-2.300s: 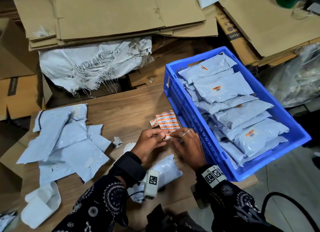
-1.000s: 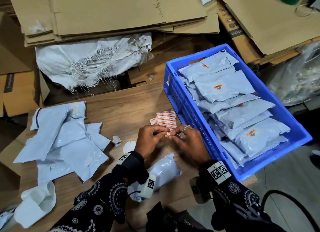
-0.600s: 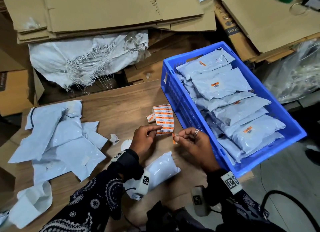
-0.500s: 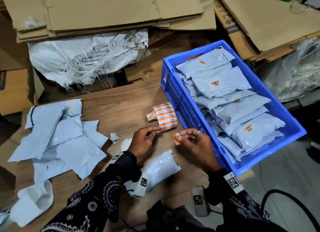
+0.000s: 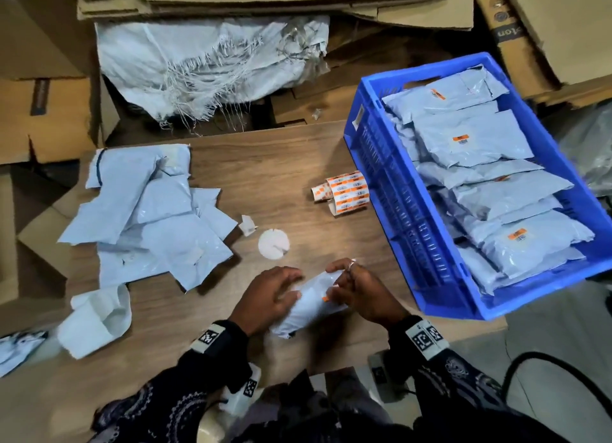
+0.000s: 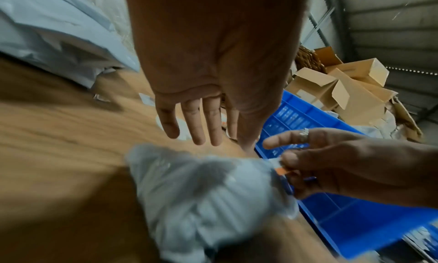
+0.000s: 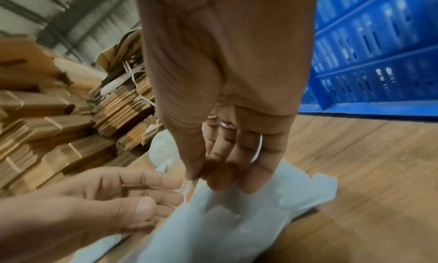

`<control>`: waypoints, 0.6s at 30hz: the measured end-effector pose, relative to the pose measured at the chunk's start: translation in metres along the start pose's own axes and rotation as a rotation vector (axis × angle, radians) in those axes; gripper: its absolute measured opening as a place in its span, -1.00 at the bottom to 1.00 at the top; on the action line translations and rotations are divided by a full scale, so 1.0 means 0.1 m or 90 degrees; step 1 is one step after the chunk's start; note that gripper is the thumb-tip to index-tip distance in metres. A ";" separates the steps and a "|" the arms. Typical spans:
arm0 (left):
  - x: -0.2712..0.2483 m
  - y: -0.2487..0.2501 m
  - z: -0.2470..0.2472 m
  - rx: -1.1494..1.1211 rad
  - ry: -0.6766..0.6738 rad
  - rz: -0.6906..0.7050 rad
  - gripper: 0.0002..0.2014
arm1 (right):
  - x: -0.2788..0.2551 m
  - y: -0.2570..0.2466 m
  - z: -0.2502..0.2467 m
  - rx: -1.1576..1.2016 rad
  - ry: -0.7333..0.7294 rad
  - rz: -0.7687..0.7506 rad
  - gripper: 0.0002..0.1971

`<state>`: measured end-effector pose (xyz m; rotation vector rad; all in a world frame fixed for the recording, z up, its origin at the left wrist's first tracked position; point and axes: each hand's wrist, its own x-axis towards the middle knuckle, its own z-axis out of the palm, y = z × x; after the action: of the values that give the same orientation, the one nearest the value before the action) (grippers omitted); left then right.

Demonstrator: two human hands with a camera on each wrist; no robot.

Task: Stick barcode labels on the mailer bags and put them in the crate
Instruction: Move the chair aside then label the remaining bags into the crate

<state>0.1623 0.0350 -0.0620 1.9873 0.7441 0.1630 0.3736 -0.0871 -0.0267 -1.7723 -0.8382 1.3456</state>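
Pinching an orange label point(image 7: 190, 191) against the mailer bag point(image 5: 308, 305), right hand point(image 5: 362, 292); left hand's point(image 6: 213, 60) grip released, wrist views reveal.

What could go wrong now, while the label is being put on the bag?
1. The bag looks puffy and wrinkled under the hands, so the label pinched by the right hand may crease.
2. The left hand lies open on the bag without gripping, so it could slide on the table.
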 end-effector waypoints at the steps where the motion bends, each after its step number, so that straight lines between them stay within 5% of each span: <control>1: -0.05 -0.03 0.05 0.043 -0.014 -0.007 -0.48 | 0.02 0.04 0.03 -0.066 -0.002 -0.009 -0.55; 9: -0.21 -0.08 0.29 0.125 -0.002 -0.035 -0.38 | 0.09 0.01 0.22 -0.464 0.061 -0.013 -0.51; 14: -0.18 -0.06 0.25 0.142 -0.021 -0.036 -0.39 | 0.10 0.04 0.18 -0.464 0.142 0.007 -0.50; 18: -0.18 -0.05 0.24 0.137 -0.035 -0.053 -0.40 | 0.12 0.14 0.06 -0.418 0.166 -0.016 -0.71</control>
<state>0.1554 0.0086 -0.0758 2.1495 0.8357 -0.0227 0.3717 -0.0833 -0.0453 -2.3563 -1.2370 0.8337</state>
